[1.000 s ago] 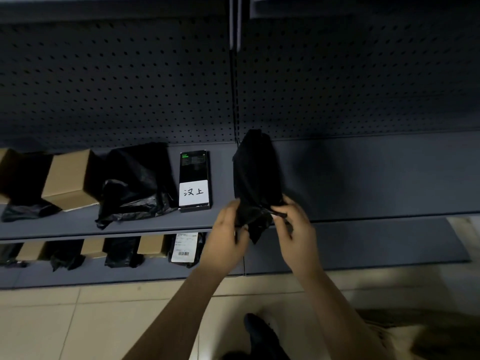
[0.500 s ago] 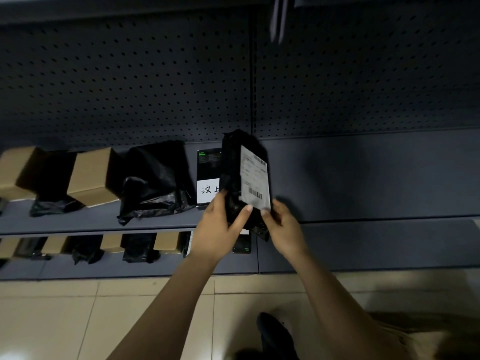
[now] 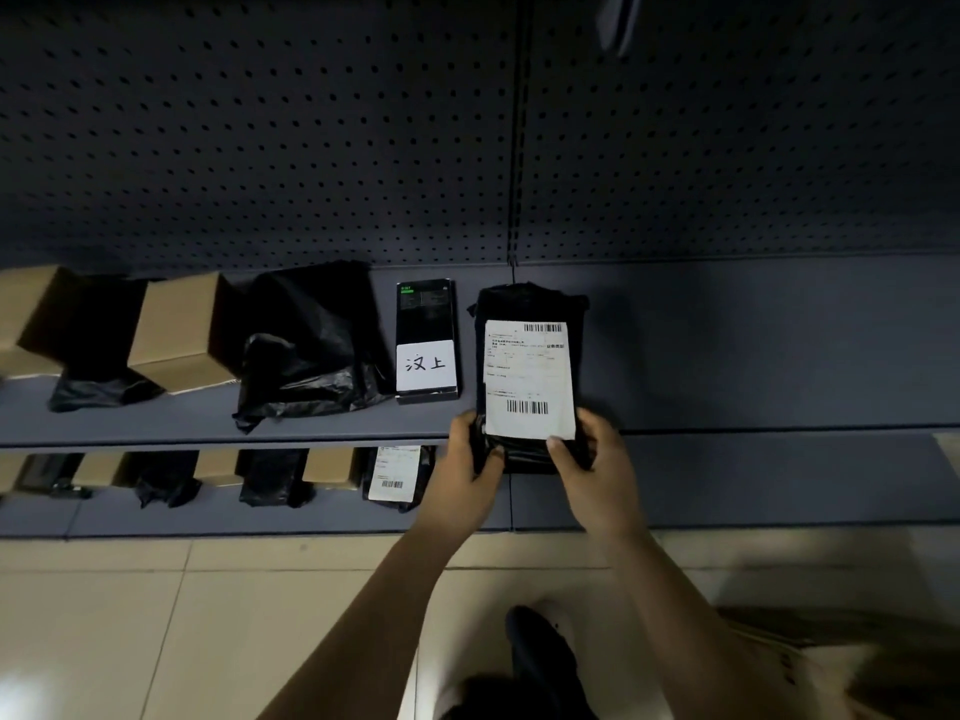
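A black plastic parcel (image 3: 530,309) with a white shipping label (image 3: 529,379) facing me lies on the grey upper shelf (image 3: 753,366), its near end over the shelf's front edge. My left hand (image 3: 470,470) grips the parcel's lower left corner. My right hand (image 3: 592,472) grips its lower right corner, thumb on the label's bottom edge. A phone (image 3: 427,343) with a handwritten white card lies flat just left of the parcel.
On the upper shelf to the left sit a crumpled black bag (image 3: 311,345) and two cardboard boxes (image 3: 179,337). The lower shelf (image 3: 727,485) holds several small boxes, black bags and a labelled parcel (image 3: 397,472). Pegboard backs the shelves. Tiled floor lies below.
The parcel has been turned from its plain black side to label-up and laid flat on the shelf to the right of the phone. Both hands stayed on its near end.
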{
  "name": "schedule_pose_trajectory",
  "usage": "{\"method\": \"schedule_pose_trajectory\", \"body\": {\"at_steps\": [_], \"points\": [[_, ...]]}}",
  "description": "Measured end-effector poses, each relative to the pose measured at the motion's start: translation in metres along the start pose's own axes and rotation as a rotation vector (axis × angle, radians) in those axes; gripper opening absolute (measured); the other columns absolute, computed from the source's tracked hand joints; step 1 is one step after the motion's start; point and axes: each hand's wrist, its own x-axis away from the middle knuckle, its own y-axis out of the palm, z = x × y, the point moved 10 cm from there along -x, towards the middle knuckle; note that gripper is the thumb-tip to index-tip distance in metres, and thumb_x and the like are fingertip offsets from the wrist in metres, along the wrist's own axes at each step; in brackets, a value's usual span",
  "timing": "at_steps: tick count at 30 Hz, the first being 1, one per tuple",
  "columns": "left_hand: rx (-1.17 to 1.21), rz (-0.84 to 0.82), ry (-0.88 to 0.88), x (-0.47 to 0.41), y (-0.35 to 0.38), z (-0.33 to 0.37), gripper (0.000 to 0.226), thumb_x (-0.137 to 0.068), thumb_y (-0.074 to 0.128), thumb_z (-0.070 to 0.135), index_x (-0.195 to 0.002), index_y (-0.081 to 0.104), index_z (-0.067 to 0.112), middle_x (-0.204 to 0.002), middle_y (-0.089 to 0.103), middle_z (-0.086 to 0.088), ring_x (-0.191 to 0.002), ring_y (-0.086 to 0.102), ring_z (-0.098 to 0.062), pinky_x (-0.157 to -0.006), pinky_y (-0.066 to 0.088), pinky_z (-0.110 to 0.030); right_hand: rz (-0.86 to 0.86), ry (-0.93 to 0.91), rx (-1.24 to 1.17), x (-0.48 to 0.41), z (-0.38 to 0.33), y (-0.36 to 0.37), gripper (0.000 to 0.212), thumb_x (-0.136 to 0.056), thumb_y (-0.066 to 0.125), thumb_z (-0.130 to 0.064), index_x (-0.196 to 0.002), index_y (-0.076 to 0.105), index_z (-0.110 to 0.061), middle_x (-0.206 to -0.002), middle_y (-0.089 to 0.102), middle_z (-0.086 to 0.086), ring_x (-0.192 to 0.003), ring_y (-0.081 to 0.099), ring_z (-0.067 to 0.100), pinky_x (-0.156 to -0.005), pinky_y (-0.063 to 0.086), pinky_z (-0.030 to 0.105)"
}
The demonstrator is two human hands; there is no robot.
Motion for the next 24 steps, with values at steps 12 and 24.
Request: {"method": "schedule_pose_trajectory", "body": {"at_steps": [12,24], "points": [[0.007,-0.003,0.087,-0.031,0.015,0.047,0.053,-0.100,0.048,0.014,-0.148,0.027,0.025,-0.132,0.055,0.006,-0.114,0.056,-0.013,-0.090,0.046,-0.025,0.007,-0.003,0.070,-0.033,-0.023,-0.021,0.053,-0.098,0.054,-0.022,-0.149,0.036,-0.020,-0.145,0.048,0.002,-0.131,0.046,0.021,-0.103,0.038,0.031],[-0.557,0.106,0.203,-0.021,-0.003,0.070,0.043,-0.095,0.055,0.023,-0.136,0.047,0.017,-0.128,0.052,-0.010,-0.116,0.050,-0.030,-0.090,0.046,-0.040,0.104,-0.244,0.373,-0.020,-0.060,-0.042,0.032,-0.089,0.065,-0.009,-0.121,0.062,-0.007,-0.118,0.061,0.013,-0.109,0.058,0.027,-0.086,0.046,0.027]]}}
